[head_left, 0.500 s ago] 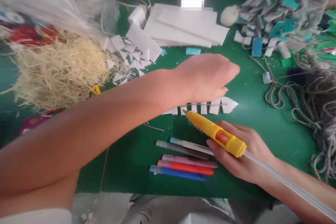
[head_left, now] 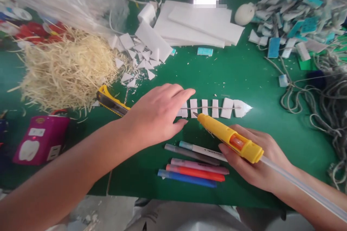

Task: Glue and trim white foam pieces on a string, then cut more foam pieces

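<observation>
My right hand is wrapped round a yellow hot glue gun, with a long clear glue stick coming out of its back. The gun's metal tip points left, close to a row of small white foam pieces. A thin grey string runs across these pieces, and the piece at the right end is pointed. Over the left end of the row my left hand lies palm down, its fingers stretched out and its thumb apart. It hides the leftmost pieces; whether it touches them I cannot tell.
Several markers lie in front of the row. At the left are a yellow cutter, a purple power adapter and a straw heap. White foam sheets lie at the back, tangled grey string at the right.
My left hand has drawn back to the left from above the row, uncovering most of the foam pieces, the cutter and the adapter. My right hand keeps the glue gun in nearly the same place.
</observation>
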The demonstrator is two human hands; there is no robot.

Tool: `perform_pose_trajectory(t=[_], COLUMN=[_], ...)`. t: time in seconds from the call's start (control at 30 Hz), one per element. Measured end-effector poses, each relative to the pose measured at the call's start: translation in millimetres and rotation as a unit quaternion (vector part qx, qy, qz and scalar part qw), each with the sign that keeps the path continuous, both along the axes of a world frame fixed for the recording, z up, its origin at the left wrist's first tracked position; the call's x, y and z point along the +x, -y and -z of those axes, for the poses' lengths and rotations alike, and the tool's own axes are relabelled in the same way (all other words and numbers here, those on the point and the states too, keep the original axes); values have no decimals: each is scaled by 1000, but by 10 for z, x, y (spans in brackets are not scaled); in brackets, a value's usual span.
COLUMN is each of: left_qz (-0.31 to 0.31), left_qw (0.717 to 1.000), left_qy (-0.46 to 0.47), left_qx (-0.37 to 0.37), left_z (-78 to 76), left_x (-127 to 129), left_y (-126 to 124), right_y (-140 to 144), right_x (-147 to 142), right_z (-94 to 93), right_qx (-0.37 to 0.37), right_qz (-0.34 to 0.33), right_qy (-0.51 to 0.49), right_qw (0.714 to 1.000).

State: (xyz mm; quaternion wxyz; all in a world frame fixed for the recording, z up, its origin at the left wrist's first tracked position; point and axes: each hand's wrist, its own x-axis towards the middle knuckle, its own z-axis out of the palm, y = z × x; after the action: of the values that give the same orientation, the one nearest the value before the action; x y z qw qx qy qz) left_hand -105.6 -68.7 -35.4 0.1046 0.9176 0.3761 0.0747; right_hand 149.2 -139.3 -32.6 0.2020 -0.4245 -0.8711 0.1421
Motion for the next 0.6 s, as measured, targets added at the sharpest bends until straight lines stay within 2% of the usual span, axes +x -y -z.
perform_pose_trajectory(t=[0.3,0.6], left_qz=[29,47], left_qw=[999,996], left_qy=[10,67], left_qx=[8,28], left_z=[37,119], left_x=[93,105], left_y=[-30,-34], right_y=[1,15], right_x=[-11,4], right_z=[-4,-15], right_qx=[-7,-14], right_qz=[6,15], right_qy=[-3,-10], right_qw=[1000,1000])
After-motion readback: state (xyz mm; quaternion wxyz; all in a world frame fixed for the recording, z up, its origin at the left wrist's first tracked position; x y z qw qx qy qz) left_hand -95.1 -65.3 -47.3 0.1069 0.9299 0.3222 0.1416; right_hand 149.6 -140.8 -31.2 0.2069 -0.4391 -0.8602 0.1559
